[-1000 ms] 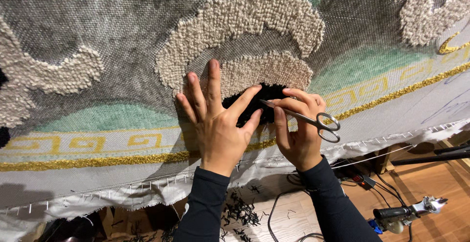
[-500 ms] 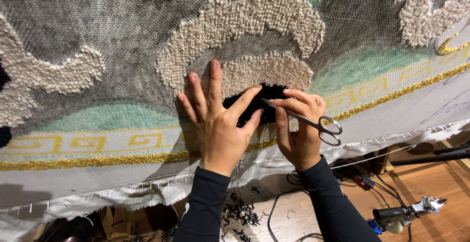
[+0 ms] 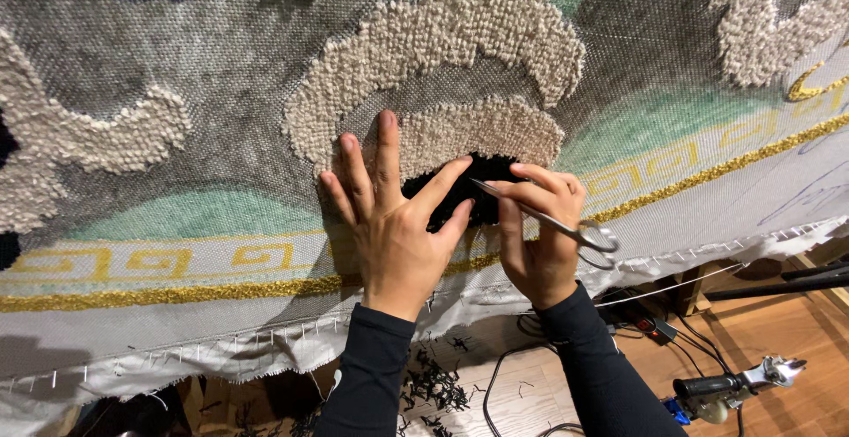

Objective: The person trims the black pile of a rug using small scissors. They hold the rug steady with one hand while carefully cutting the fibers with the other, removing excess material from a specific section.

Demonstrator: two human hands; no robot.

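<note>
A large tufting cloth [image 3: 203, 136] hangs stretched in front of me, grey with beige looped yarn shapes, green patches and a gold border. My left hand [image 3: 393, 225] lies flat on it with fingers spread, beside a small patch of black yarn [image 3: 469, 194]. My right hand [image 3: 535, 233] holds small metal scissors [image 3: 566, 223], their tips pointing into the black patch. The beige tufted arch [image 3: 442, 57] curves just above both hands.
The cloth's white lower edge [image 3: 265, 344] is pinned along a frame. Below it, black yarn clippings [image 3: 433, 384] and cables [image 3: 504, 384] lie on a wooden floor. A tufting tool with a metal head [image 3: 734, 384] lies at the lower right. Dark bars cross at the right edge.
My right hand has shifted slightly, with the scissors staying at the black patch. My left hand has kept its place on the cloth.
</note>
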